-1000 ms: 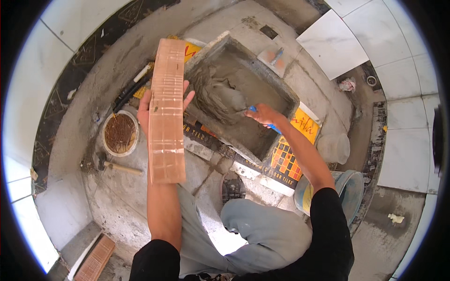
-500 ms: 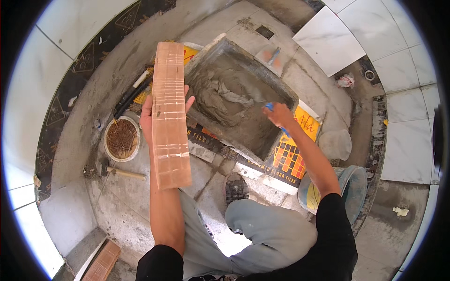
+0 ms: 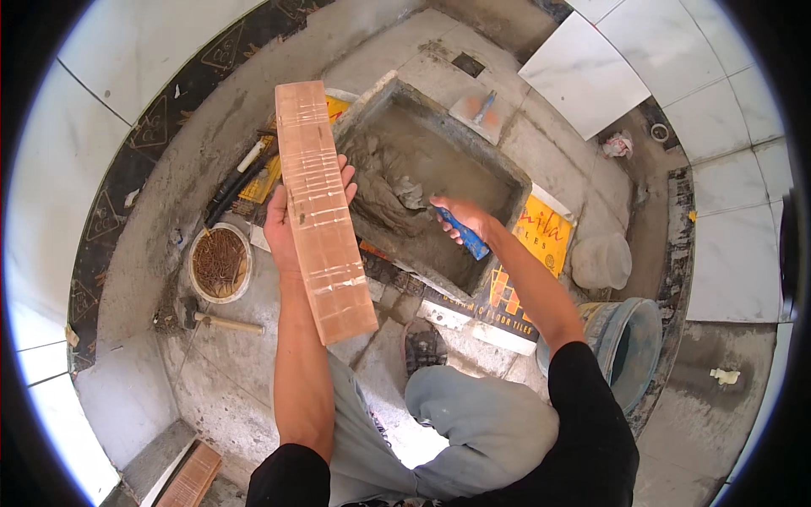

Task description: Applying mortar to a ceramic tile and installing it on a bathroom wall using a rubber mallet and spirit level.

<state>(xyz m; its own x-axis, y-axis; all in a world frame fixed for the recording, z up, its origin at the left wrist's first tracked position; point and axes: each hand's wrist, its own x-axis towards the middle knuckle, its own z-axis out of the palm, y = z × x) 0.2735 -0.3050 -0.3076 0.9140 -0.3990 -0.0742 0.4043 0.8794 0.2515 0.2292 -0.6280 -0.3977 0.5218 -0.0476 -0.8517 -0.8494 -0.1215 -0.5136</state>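
Note:
A long, narrow strip of tile (image 3: 325,220) rests across my left hand (image 3: 280,230), its reddish-brown ribbed back facing up. The fingers wrap round its edges from beneath, thumb side on the left and fingertips on the right. My right hand (image 3: 466,217) grips the blue handle of a trowel (image 3: 464,233) over the mortar trough (image 3: 517,188). The trowel's blade, coated in grey, sits in or just above the wet mortar (image 3: 372,156); its outline is hard to make out. The strip hangs to the left of the trough and overlaps its left side.
A tub of brown nails or scraps (image 3: 221,262) and a hammer (image 3: 228,322) lie left. Beyond the trough is a blue-handled float (image 3: 480,114). Right stand a bucket (image 3: 634,355) and a translucent container (image 3: 601,261). Yellow tile cartons (image 3: 545,232) lie under the trough.
My right hand has moved left across the trough with the trowel, whose handle now shows more fully. The tile strip has tilted, its near end swinging to the right.

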